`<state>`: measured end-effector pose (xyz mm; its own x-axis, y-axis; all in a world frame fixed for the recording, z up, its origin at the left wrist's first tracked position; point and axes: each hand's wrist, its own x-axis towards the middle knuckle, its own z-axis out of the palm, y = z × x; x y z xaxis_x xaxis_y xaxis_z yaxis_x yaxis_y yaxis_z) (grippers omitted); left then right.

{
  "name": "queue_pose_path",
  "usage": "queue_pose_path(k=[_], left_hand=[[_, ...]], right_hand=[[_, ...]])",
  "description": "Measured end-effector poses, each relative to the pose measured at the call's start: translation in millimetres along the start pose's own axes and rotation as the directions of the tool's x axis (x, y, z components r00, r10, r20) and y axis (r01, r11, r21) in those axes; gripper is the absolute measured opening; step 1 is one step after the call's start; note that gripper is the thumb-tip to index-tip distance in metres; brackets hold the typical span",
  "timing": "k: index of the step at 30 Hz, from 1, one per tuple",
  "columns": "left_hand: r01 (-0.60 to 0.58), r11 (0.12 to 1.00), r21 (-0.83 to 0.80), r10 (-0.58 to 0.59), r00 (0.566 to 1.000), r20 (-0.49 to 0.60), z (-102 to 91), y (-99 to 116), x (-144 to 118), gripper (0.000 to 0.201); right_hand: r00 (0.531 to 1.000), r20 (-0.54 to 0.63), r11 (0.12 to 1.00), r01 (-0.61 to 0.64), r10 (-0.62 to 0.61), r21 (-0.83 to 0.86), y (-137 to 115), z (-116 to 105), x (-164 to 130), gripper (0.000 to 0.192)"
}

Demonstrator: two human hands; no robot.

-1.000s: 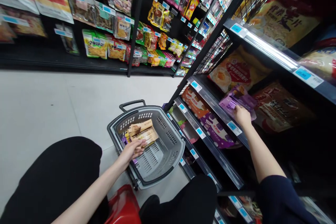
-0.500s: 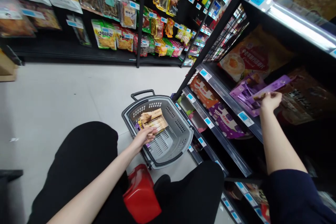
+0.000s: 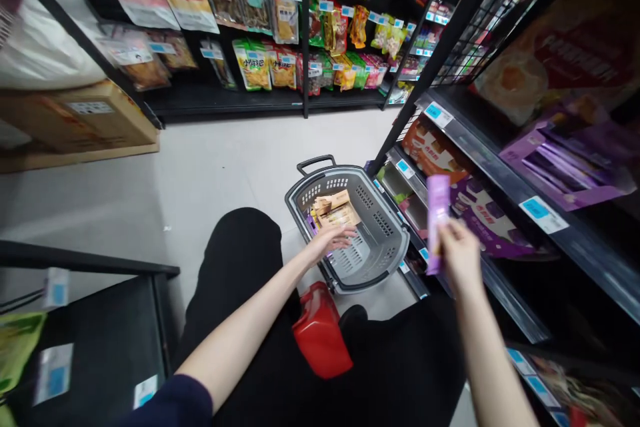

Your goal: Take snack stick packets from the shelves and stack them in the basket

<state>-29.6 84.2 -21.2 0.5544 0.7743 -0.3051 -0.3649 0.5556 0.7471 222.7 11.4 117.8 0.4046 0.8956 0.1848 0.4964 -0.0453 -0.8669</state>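
My right hand (image 3: pixel 461 250) grips a slim purple packet (image 3: pixel 438 217), held upright in front of the lower shelf and a little blurred. My left hand (image 3: pixel 333 240) is over the near side of a grey shopping basket (image 3: pixel 370 190), fingers stretched out and holding nothing visible. Inside the basket, tan packets (image 3: pixel 336 207) lie at the far left with some purple ones partly hidden beneath them. On the shelf at right, an open purple display box (image 3: pixel 563 190) contains more slim purple packets.
A red stool-like object (image 3: pixel 323 333) lies between my legs, close to the basket. Bagged snacks (image 3: pixel 253 67) line the far rack. A cardboard box (image 3: pixel 85 123) rests at left. Purple cartons (image 3: pixel 483 213) sit on the lower right shelf.
My right hand has drawn back from the purple display box, bringing a slim purple packet down and left towards the basket. The view has turned right; my left hand stays over the basket.
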Motion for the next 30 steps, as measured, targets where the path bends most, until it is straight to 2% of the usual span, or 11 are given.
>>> queue_pose_path(k=[2,3,5,8,10,12,16,20,22,25,30], left_hand=[[0.023,1.0,-0.008,-0.021,0.987,0.162,10.7,-9.6,-4.0,0.045],[0.028,1.0,-0.003,-0.027,0.98,0.196,15.7,-15.1,-5.9,0.045],[0.045,0.998,0.041,-0.051,0.984,0.17,22.8,-26.3,-8.5,0.041],[0.113,0.981,0.16,-0.122,0.991,0.046,24.5,-40.5,-8.7,0.035],[0.128,0.97,0.204,-0.127,0.992,-0.017,21.5,-47.9,-7.0,0.033],[0.093,0.976,0.198,-0.083,0.995,-0.059,17.9,-53.7,-4.7,0.031],[0.07,0.99,0.12,-0.059,0.994,-0.096,13.7,-57.6,0.0,0.032],[0.038,0.996,0.086,-0.016,0.97,-0.241,9.7,-45.6,3.8,0.029],[-0.006,0.998,0.07,0.029,0.946,-0.322,6.1,-36.4,5.4,0.028],[-0.09,0.995,0.052,0.103,0.922,-0.373,-0.8,-24.6,7.4,0.028],[-0.232,0.972,-0.039,0.192,0.879,-0.436,-10.2,-15.5,10.5,0.029]], right_hand=[[0.977,0.172,0.986,-0.139,0.122,0.088,24.8,52.9,-39.6,0.027],[0.959,0.23,0.975,-0.192,0.163,0.109,36.6,74.3,-56.5,0.026],[0.926,0.3,0.945,-0.287,0.232,0.155,57.7,105.8,-83.6,0.023],[0.898,0.335,0.891,-0.377,0.285,0.253,80.5,129.6,-106.4,0.023],[0.9,0.324,0.879,-0.385,0.291,0.282,88.8,136.9,-110.9,0.025],[0.901,0.318,0.872,-0.391,0.297,0.295,93.1,141.7,-109.6,0.029],[0.864,0.381,0.83,-0.456,0.328,0.32,98.1,148.1,-101.9,0.04],[0.832,0.456,0.793,-0.495,0.316,0.354,102.2,147.7,-96.0,0.037],[0.798,0.515,0.759,-0.537,0.314,0.369,102.4,144.9,-93.4,0.035],[0.76,0.567,0.72,-0.583,0.318,0.377,101.4,139.5,-89.2,0.036],[0.778,0.537,0.748,-0.561,0.327,0.356,101.9,133.5,-85.2,0.037]])
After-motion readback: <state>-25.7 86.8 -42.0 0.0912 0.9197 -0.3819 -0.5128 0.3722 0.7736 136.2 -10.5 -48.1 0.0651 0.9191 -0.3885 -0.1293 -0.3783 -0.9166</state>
